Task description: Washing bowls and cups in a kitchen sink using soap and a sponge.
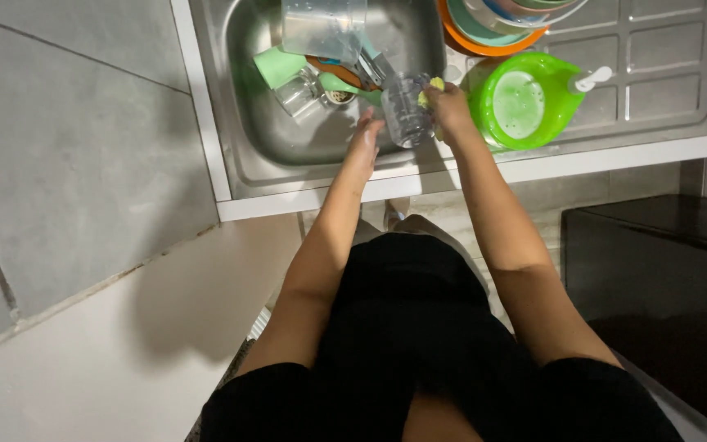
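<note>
**Clear glass and yellow sponge at the hands**

Clear drinking glass (407, 110): transparent, wet-looking, lying tilted on its side. It sits between the two hands, touched by the left hand (366, 135) at its lower side and by the right hand (450, 110) at its other side. Yellow-green sponge (433, 86): small, mostly hidden in the right hand's fingers, only a corner showing, pressed against the glass at the end farthest from the left hand.
</note>
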